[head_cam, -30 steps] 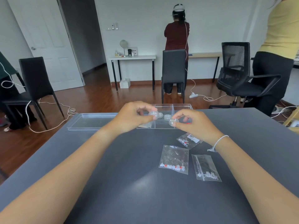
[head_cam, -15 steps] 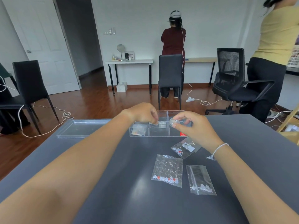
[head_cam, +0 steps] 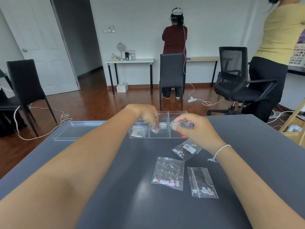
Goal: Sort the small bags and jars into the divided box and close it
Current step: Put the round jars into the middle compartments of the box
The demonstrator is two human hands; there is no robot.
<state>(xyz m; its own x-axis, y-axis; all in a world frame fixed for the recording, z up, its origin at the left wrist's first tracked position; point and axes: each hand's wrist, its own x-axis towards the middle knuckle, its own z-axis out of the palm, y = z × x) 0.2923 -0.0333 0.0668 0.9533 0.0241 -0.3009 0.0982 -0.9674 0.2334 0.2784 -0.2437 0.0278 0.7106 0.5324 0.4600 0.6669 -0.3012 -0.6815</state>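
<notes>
A clear divided box (head_cam: 168,114) stands at the far edge of the dark table. My left hand (head_cam: 146,114) reaches down into its middle compartment, fingertips on a small clear jar (head_cam: 155,130). Another jar (head_cam: 163,125) sits behind it in the same compartment. A small bag (head_cam: 138,132) lies in the left compartment. Over the right compartment, my right hand (head_cam: 196,129) pinches a third clear jar (head_cam: 175,125). Three small bags of beads lie on the table: one (head_cam: 185,150) under my right wrist, a larger one (head_cam: 168,172) and a narrow one (head_cam: 202,182) nearer me.
The box's clear lid (head_cam: 77,130) lies flat to the left of the box. Beyond the table are black chairs (head_cam: 172,75), an office chair (head_cam: 236,80), cables on the wood floor, and two people standing at the back and right.
My left hand has lowered its jar into the middle compartment. My right hand has stayed above the right compartment with its jar. The camera view has tilted slightly.
</notes>
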